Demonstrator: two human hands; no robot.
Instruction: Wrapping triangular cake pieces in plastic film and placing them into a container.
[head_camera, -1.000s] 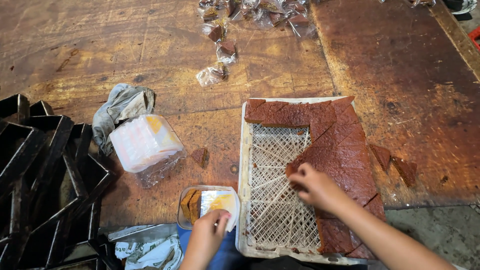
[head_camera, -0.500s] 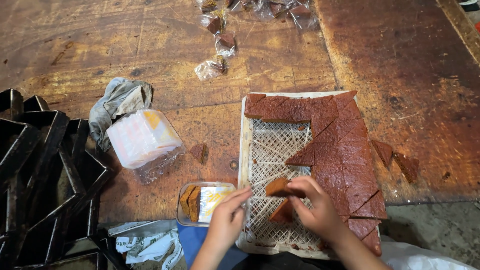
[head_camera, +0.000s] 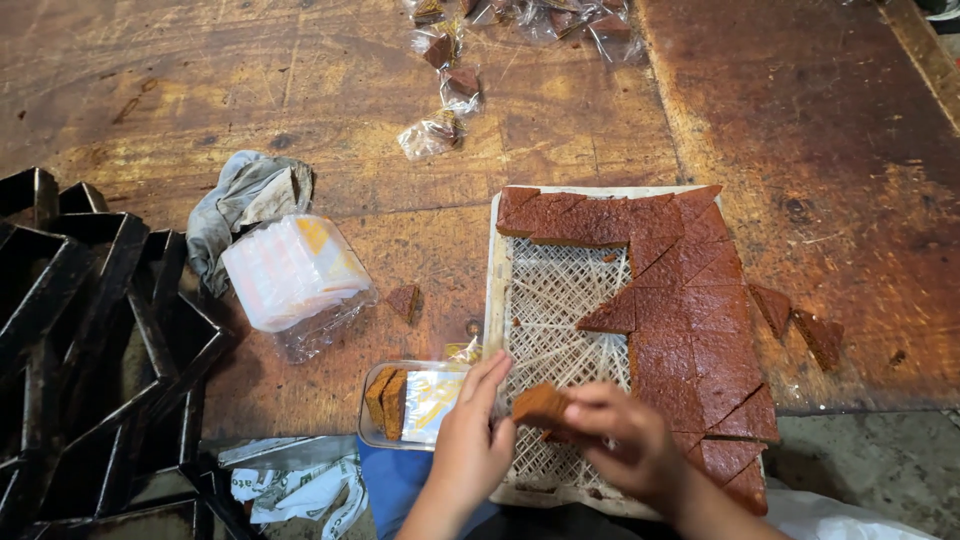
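Nearest us, our right hand (head_camera: 625, 450) pinched a brown triangular slab piece (head_camera: 540, 403) over the white mesh tray (head_camera: 555, 300), while our left hand (head_camera: 470, 440) lay flat with its fingers loose against that piece, gripping nothing. Just left sat a small clear plastic tub (head_camera: 410, 403) holding two brown pieces on edge and a slip of paper. The tray carried the cut brown slab (head_camera: 690, 320) along its right and far sides. Further left lay a stack of clear wrappers (head_camera: 295, 270); beyond, wrapped pieces (head_camera: 440, 130) lay scattered on the wooden table (head_camera: 300, 90).
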